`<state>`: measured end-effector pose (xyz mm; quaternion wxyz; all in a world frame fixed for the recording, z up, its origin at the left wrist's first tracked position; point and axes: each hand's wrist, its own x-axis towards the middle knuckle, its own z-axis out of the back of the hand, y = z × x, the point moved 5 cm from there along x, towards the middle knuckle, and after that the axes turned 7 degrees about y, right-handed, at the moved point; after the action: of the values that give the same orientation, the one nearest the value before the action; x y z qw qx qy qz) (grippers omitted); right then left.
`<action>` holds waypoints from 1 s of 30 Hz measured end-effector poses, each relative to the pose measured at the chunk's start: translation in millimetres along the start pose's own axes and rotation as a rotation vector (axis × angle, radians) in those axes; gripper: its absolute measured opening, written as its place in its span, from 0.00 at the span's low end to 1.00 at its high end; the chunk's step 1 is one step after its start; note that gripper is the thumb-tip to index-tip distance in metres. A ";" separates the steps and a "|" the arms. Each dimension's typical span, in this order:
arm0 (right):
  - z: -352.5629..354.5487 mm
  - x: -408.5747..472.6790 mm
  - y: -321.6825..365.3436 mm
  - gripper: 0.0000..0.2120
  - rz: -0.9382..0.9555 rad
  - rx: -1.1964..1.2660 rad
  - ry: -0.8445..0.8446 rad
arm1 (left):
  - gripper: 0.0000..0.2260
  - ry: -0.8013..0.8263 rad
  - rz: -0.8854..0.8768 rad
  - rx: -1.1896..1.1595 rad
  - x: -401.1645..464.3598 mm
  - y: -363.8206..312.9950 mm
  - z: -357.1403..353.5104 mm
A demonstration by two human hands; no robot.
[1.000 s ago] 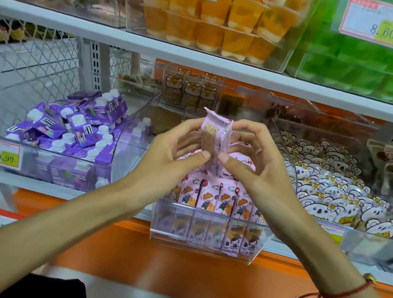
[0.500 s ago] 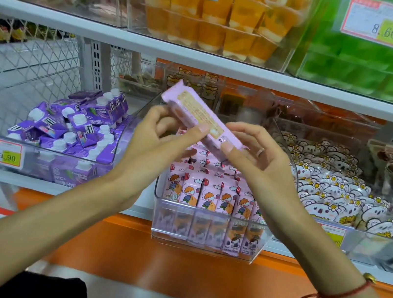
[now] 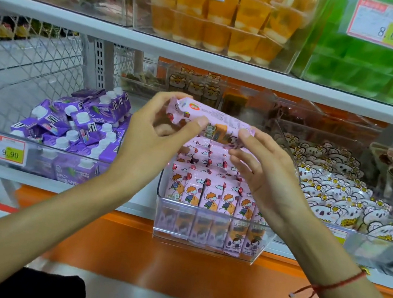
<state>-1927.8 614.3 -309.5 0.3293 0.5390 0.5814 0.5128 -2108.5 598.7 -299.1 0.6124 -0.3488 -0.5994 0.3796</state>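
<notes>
A pink snack packet [image 3: 216, 123] lies almost level in the air above a clear plastic bin [image 3: 206, 243] filled with several like packets standing upright. My left hand [image 3: 151, 134] pinches the packet's left part between thumb and fingers. My right hand [image 3: 261, 169] holds its right end, thumb on top and fingers curled underneath. The printed front of the packet faces me.
A clear bin of purple drink cartons [image 3: 83, 125] stands to the left, with a 9.90 price tag [image 3: 4, 150]. A bin of white cartoon-bear packets [image 3: 337, 194] stands to the right. The shelf above [image 3: 204, 60] carries orange jelly cups [image 3: 224, 16] and green packs [image 3: 382, 72].
The packet went from standing upright, to tilted with its back showing, to nearly level with its front towards me. Both hands stayed on it and dropped slightly.
</notes>
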 end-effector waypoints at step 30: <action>-28.5 22.8 -50.2 0.19 0.180 -1.522 0.254 | 0.15 0.149 -0.150 0.528 14.3 9.8 23.1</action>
<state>-1973.6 634.8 -346.0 0.4966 0.1468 0.0563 0.8536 -2132.1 615.2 -300.1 0.7507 -0.1585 -0.4573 0.4496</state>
